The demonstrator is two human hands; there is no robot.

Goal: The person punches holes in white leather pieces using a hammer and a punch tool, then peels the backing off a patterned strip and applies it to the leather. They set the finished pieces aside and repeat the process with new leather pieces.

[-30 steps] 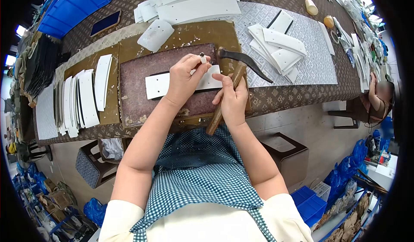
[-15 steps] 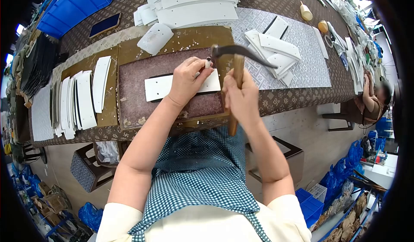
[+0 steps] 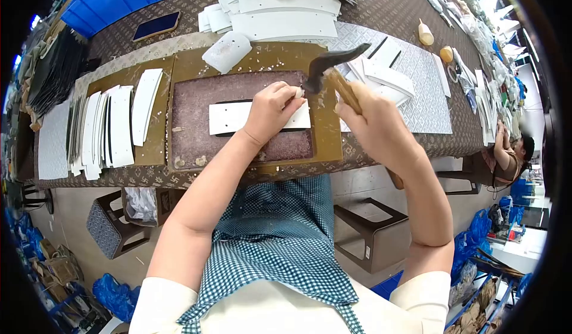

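Note:
A curved dark-headed hammer [image 3: 323, 67] with a wooden handle is gripped in my right hand [image 3: 381, 122], its striking face down near my left fingertips. My left hand [image 3: 269, 112] pinches a short, pale-wrapped hole punch [image 3: 300, 92], mostly covered by the fingers. Beneath that hand lies a white strip [image 3: 228, 117] with small holes, over a dark piece whose edges show. Both rest on a worn reddish pad [image 3: 193, 146], set on a brown board [image 3: 329, 143].
Loose white strips [image 3: 381, 78] lie to the right, a row of strips [image 3: 121, 125] to the left. Behind are a white curved piece [image 3: 227, 52], stacked strips [image 3: 286, 24], a phone [image 3: 156, 27] and a blue bin [image 3: 113, 3]. Another person [image 3: 509, 155] sits far right.
The hammer has tilted, its head coming close to my left fingertips, while my right hand has moved to the right. My left hand keeps its pinch over the strip; the whole view has shifted slightly.

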